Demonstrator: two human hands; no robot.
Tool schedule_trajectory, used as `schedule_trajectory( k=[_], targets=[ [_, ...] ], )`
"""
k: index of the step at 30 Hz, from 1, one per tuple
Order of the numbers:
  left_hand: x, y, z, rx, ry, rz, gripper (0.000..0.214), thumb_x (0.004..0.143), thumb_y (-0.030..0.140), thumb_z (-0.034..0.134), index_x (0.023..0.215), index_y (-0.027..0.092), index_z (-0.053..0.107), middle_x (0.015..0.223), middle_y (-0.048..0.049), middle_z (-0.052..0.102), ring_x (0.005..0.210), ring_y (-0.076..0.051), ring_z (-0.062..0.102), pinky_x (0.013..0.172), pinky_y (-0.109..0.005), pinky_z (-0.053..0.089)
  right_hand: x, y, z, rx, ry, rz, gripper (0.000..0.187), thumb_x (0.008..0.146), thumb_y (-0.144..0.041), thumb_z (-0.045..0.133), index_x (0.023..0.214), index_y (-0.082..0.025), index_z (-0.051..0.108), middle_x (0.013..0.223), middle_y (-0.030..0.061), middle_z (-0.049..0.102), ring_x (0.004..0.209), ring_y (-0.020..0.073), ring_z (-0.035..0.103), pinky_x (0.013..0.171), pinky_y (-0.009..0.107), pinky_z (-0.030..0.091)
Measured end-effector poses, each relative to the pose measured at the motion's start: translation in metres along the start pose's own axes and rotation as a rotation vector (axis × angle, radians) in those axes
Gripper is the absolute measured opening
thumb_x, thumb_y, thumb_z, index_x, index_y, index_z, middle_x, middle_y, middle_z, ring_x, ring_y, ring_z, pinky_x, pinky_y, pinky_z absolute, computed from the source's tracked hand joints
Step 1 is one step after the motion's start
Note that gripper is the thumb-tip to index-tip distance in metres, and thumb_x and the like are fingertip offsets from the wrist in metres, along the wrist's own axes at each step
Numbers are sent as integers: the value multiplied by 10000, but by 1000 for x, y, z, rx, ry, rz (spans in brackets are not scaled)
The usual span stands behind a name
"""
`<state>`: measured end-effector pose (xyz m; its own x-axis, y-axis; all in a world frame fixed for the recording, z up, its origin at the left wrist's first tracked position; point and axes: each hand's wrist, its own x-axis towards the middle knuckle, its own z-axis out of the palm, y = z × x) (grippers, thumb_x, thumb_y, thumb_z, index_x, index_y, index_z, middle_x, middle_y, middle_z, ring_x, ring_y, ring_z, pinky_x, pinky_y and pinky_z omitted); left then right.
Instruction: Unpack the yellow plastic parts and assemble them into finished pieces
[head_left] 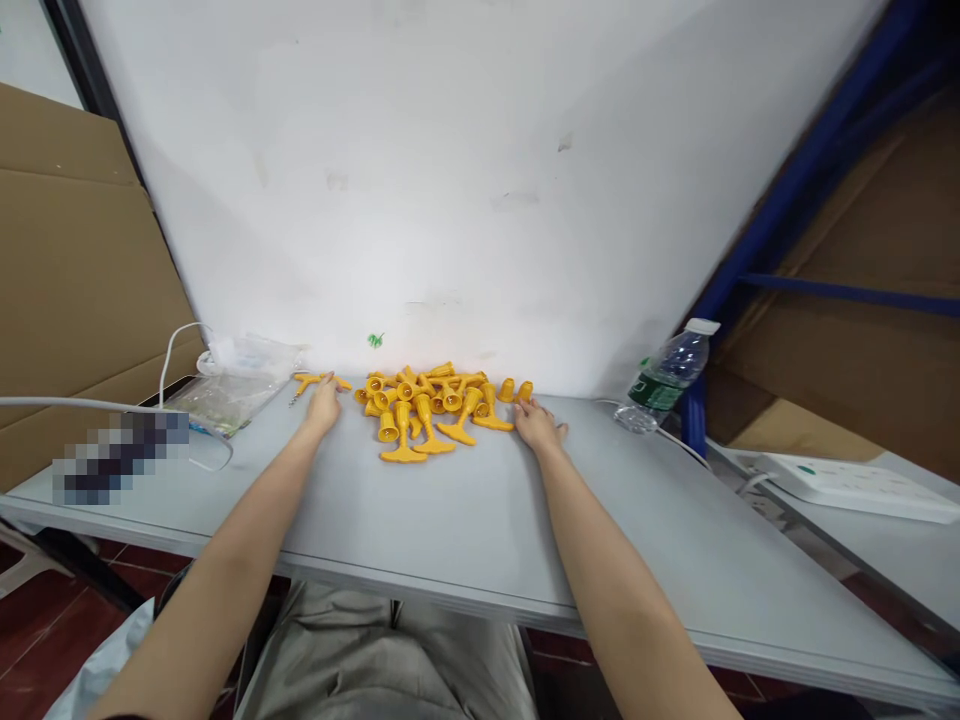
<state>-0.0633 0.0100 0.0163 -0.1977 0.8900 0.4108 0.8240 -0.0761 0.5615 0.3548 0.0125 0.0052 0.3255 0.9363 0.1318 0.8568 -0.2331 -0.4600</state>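
Just left of our left hand (324,405), a clear plastic bag (238,385) lies on the grey surface (465,530). That hand rests palm down with fingers straight, its tips touching a lone yellow T-shaped piece (307,379), and it grips nothing. Between our hands sits the pile of yellow plastic parts (427,408). Our right hand (538,425) lies flat against the pile's right edge, fingers loosely spread and holding nothing. Farther right stands a tilted water bottle (667,375).
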Motion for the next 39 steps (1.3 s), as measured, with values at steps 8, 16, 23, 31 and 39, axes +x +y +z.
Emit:
schedule_trajectory(
  k=[8,16,23,31,39],
  targets=[
    [33,-33,-14,121,-33,-24,334,702,-16,447,917,153,639,1519,-105,457,1345,-253,474,1089,-393,400,-5,1,-1,93,70,13,440,935,-285,385,1270,-259,669,1465,91,525,1338,303,471,1126,628,234],
    [47,-48,-21,261,-122,-113,358,696,19,514,1023,113,623,1422,-191,510,1300,-289,507,1088,-412,401,-8,0,-4,123,68,21,409,942,-272,400,1228,-232,689,1433,97,558,1325,296,491,1132,584,257],
    [51,-49,-22,293,-191,-144,474,661,41,591,1131,94,629,1418,-225,510,1398,-329,413,1136,-436,353,-14,-11,-6,171,175,-12,364,931,-346,417,1018,-197,737,1203,122,675,1146,277,591,989,442,410],
    [49,-40,-28,294,-189,-173,478,606,27,612,1078,75,674,1444,-222,495,1428,-353,367,1154,-410,336,-27,-37,-5,76,-4,-48,297,875,-459,516,823,-219,684,1010,96,706,1083,308,599,982,529,383],
    [48,-3,-29,197,-94,-54,475,656,34,561,1103,161,662,1464,-137,495,1403,-287,424,1171,-415,339,-25,-49,-6,94,-161,112,242,808,-434,589,799,-196,635,905,104,688,972,284,643,863,428,451]
  ],
)
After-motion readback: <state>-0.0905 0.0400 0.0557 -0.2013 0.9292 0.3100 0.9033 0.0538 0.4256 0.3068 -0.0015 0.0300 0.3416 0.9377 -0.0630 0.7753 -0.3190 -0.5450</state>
